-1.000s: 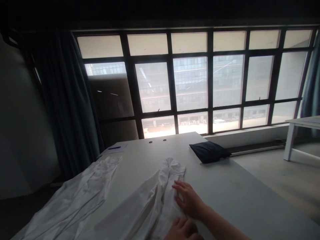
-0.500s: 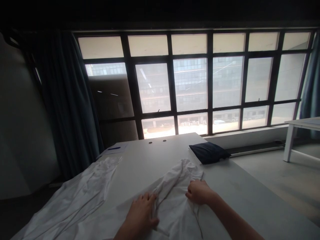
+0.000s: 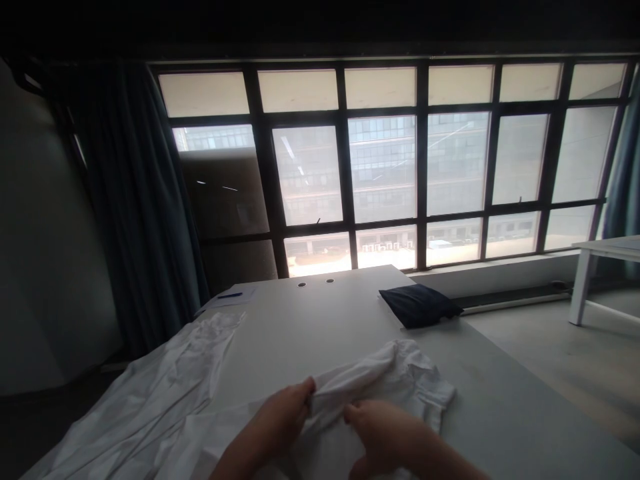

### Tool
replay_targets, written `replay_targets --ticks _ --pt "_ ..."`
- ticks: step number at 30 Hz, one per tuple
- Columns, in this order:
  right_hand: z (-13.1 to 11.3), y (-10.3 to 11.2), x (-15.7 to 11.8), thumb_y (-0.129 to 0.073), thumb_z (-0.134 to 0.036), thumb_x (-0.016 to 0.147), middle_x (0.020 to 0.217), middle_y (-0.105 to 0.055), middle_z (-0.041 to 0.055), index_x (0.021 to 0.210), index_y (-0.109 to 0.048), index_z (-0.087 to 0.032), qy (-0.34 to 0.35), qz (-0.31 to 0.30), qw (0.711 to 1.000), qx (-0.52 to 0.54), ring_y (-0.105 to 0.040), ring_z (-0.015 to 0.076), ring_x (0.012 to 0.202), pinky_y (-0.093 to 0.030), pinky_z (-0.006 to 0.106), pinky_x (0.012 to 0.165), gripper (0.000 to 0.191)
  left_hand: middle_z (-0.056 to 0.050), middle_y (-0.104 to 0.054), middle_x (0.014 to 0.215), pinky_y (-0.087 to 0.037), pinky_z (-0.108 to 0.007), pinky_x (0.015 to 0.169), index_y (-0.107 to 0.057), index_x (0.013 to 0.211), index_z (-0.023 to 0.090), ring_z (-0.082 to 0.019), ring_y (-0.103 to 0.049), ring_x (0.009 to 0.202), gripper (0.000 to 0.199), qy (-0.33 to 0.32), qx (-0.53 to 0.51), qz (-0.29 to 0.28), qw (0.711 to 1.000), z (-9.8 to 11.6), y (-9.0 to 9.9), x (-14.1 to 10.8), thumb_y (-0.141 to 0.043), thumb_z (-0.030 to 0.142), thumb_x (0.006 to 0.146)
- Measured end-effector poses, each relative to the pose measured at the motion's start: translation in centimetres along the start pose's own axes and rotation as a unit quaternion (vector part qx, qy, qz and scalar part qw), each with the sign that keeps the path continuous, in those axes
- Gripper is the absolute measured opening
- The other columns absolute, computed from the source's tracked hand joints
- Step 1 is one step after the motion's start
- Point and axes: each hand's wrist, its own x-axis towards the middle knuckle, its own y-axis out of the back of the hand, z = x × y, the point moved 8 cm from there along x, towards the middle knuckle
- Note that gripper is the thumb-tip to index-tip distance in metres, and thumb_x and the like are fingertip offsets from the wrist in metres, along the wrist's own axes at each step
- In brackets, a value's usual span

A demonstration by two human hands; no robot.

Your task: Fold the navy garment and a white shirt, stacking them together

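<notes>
A crumpled white garment point(image 3: 373, 387) lies across the near part of the table, its gathered end spread toward the right. My left hand point(image 3: 283, 417) is closed on a fold near the garment's middle, thumb and fingers pinching the cloth. Just to the right, my right hand point(image 3: 383, 430) has its fingers curled onto the same fabric, with the thumb lower down. Part of the cloth is hidden beneath both hands. Another white garment point(image 3: 150, 393) lies wrinkled along the table's left side, close to the first one.
The white table point(image 3: 280, 333) stretches toward the windows. A folded dark cloth point(image 3: 420, 305) rests at its right edge. A pen point(image 3: 230, 295) lies on paper at the far left. A second white table point(image 3: 580, 280) stands at the right, and a dark curtain point(image 3: 145, 220) hangs at the left.
The garment's far end has shifted right and toward me, and its folds have changed. My right hand has moved down and left, nearer my left hand, which now pinches a raised fold.
</notes>
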Motion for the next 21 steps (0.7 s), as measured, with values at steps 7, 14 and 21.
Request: replay_targets --ticks 7,14,21 --pt "1.9 -2.3 2.4 -0.067 -0.028 0.083 0.096 -0.077 0.0095 0.096 -0.077 -0.021 -0.026 0.042 0.998 -0.039 -0.072 0.0268 0.086 -0.054 0.033 0.079 0.018 -0.004 -0.071 0.113 -0.044 -0.029 0.081 -0.059 0.115 0.028 -0.023 -0.067 0.105 0.026 0.083 0.107 0.092 0.986 -5.7 4.2 0.0 -0.052 0.033 0.091" --pt "3.3 -0.6 0.2 -0.071 -0.019 0.067 0.059 -0.067 -0.0021 0.077 -0.075 -0.023 -0.091 -0.147 0.985 0.007 -0.069 0.0203 0.061 -0.053 0.028 0.063 0.012 -0.003 -0.076 0.087 -0.042 -0.028 0.063 -0.067 0.081 0.024 -0.023 -0.069 0.077 0.011 0.103 0.073 -0.102 0.987 -7.1 0.4 -1.8 -0.062 0.031 0.074" --pt "-2.7 5.9 -4.3 -0.067 -0.035 0.079 0.071 -0.07 -0.0055 0.098 -0.073 -0.028 0.031 -0.137 0.973 0.183 -0.065 0.0139 0.061 -0.048 0.023 0.063 0.021 -0.004 -0.072 0.101 -0.044 -0.029 0.084 -0.061 0.101 0.025 -0.021 -0.065 0.094 0.024 0.034 -0.039 0.03 0.998 -2.7 3.5 -0.8 -0.039 0.034 0.097"
